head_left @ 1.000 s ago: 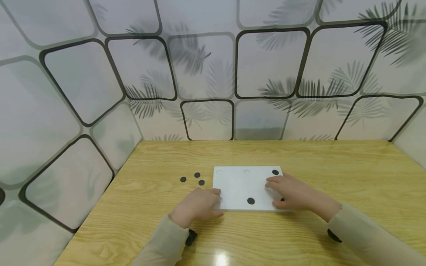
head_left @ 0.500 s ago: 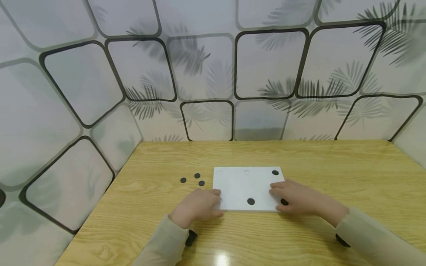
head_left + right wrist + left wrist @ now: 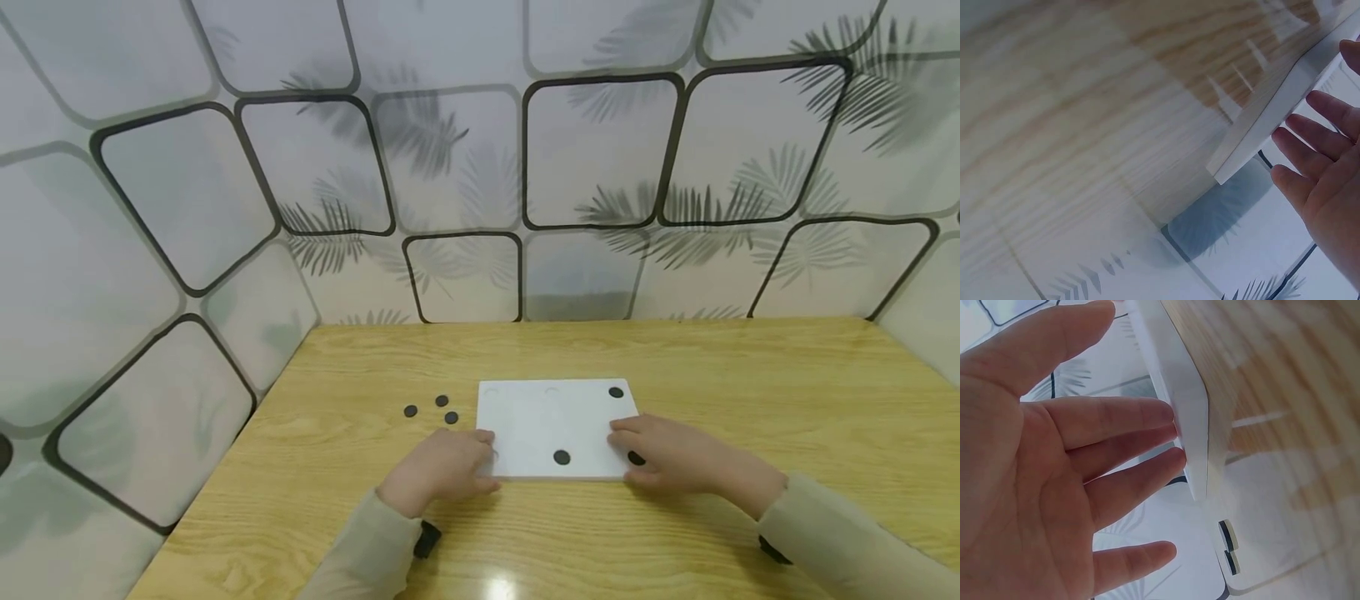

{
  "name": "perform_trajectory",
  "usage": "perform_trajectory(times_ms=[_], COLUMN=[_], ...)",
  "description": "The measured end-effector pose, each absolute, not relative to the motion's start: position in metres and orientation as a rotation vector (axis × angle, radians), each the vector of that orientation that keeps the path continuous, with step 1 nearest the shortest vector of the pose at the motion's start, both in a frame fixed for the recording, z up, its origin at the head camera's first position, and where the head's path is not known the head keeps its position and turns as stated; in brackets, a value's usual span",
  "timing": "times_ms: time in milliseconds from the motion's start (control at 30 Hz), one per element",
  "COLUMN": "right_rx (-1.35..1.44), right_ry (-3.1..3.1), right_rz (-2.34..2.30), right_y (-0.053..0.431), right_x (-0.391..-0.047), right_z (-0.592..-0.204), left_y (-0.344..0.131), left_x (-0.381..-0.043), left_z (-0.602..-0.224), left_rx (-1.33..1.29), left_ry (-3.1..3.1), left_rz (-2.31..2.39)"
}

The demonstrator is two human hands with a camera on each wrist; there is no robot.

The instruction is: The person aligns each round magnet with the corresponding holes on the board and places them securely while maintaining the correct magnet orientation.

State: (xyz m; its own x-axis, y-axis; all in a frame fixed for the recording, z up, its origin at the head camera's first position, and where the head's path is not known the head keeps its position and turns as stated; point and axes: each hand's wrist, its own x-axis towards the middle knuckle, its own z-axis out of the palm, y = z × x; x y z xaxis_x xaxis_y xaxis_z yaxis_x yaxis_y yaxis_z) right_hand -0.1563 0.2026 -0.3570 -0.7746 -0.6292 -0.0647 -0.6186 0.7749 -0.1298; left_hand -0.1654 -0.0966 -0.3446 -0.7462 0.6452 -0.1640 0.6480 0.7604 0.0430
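Observation:
A white rectangular board (image 3: 525, 425) with shallow round recesses lies on the wooden table. One black disc (image 3: 616, 392) sits at its far right corner, another black disc (image 3: 562, 457) at the middle of the near side. A third black disc (image 3: 636, 458) shows at the near right corner, partly covered by my right hand (image 3: 671, 454). That hand's straight fingers (image 3: 1310, 140) rest at the board's right side. At the left side, my left hand (image 3: 438, 471) touches the board with its extended fingertips (image 3: 1169, 459), over the near left recess. Neither hand grips anything.
Loose black discs (image 3: 452, 417) lie in a small group on the table (image 3: 360, 467), left of the board. A patterned wall (image 3: 465, 275) rises behind the table, with another wall (image 3: 120, 317) along the left.
My right hand has slid right and slightly toward me over the board's right edge, uncovering more of the near right disc. My left hand has stayed at the left edge.

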Motion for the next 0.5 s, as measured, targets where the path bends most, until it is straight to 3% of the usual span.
perform_trajectory(times_ms=[267,500], right_rx=[-0.951,-0.961], right_ry=[2.852,2.844], right_rz=[-0.155,-0.172], right_y=[0.201,0.202], right_x=[-0.156,-0.156], right_z=[-0.360,-0.358], left_y=[-0.105,-0.120], left_x=[-0.168,-0.181], left_z=[-0.339,-0.340], left_rx=[0.999,1.188], left_ry=[2.800,2.894], left_rz=[0.045,0.156])
